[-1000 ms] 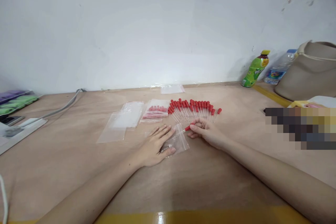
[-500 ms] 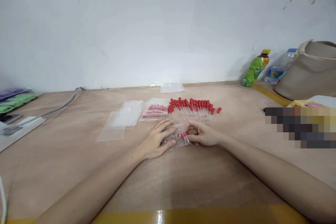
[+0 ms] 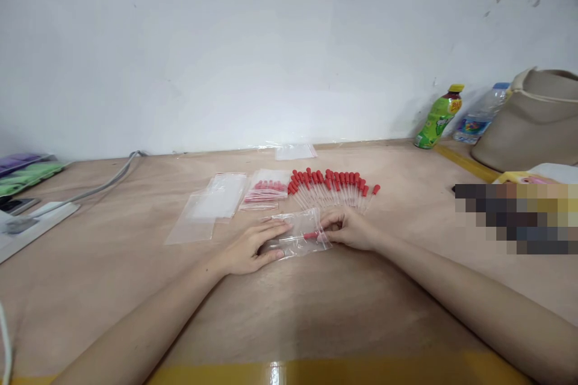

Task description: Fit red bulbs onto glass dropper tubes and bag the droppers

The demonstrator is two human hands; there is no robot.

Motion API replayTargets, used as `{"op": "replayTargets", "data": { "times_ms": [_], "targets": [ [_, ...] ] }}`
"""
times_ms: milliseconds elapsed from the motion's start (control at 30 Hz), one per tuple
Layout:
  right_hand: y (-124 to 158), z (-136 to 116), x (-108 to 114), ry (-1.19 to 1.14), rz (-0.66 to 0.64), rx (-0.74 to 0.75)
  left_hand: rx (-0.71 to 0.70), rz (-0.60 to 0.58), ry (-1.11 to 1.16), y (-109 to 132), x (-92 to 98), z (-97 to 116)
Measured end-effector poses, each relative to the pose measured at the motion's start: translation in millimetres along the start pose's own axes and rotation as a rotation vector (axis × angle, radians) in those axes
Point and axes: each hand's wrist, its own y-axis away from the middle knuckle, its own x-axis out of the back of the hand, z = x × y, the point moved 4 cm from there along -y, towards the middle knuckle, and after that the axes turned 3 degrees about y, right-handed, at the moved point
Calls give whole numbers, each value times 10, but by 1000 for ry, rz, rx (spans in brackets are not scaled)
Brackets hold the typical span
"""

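A clear zip bag (image 3: 295, 246) lies flat on the table in front of me. Inside it is a dropper with a red rubber bulb (image 3: 310, 235), the bulb toward the bag's right-hand mouth. My left hand (image 3: 253, 248) rests on the bag's left part, thumb and fingers spread. At the mouth, my right hand (image 3: 345, 230) is closed, its fingertips pinched at the end of the red bulb; part of the grip is hidden behind the plastic. Just beyond the hands, several loose red-bulbed droppers (image 3: 334, 183) lie fanned out.
A bag holding red-bulbed droppers (image 3: 266, 189) lies left of the fan, beside flat plastic bags (image 3: 217, 198). Another bag (image 3: 295, 151) is near the wall. At right stand a green bottle (image 3: 440, 117), a clear bottle (image 3: 481, 114) and a beige bag (image 3: 526, 126). A power strip (image 3: 40, 225) is at left.
My left hand has slid left along the zip bag, uncovering more of it. The red bulb sits slightly further left, deeper in the bag; my right hand stays at the mouth.
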Motion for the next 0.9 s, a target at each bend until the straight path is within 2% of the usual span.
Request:
{"op": "replayTargets", "data": {
  "times_ms": [67, 133, 200, 233, 267, 300, 333, 367, 433, 533, 633, 733, 833, 900],
  "targets": [
    [9, -74, -6, 124, 13, 99, -18, -7, 3, -11, -3, 10],
    [13, -124, 18, 208, -33, 144, -33, -20, 3, -14, -5, 14],
    [4, -126, 148, 259, -30, 129, -41, -30, 1, -13, -5, 12],
    [-3, -102, 276, 291, 40, 90, -41, -38, 0, -13, -5, 10],
    [-4, -58, 438, 343, 145, 23, -41, -45, -1, -14, -4, 8],
    [14, 2, 641, 408, 315, -74, -40, -53, -4, -15, -3, 7],
    [47, 65, 841, 520, 468, -168, -38, -63, -9, -16, -2, 6],
    [85, 138, 1020, 657, 566, -278, -36, -73, -15, -18, -2, 5],
    [167, 313, 1302, 859, 659, -505, -31, -84, -26, -21, 0, 4],
    [237, 560, 1484, 940, 637, -695, -24, -86, -28, -23, -4, 1],
    [234, 724, 1445, 819, 535, -772, -28, -70, -11, -24, -8, 0],
    [233, 796, 1385, 488, 515, -817, -37, -54, 7, -26, -8, 4],
    [237, 775, 1390, 120, 562, -760, -38, -46, 8, -26, -6, 4],
    [222, 701, 1390, -12, 566, -683, -37, -44, 2, -25, -9, 1]
  ]
}}
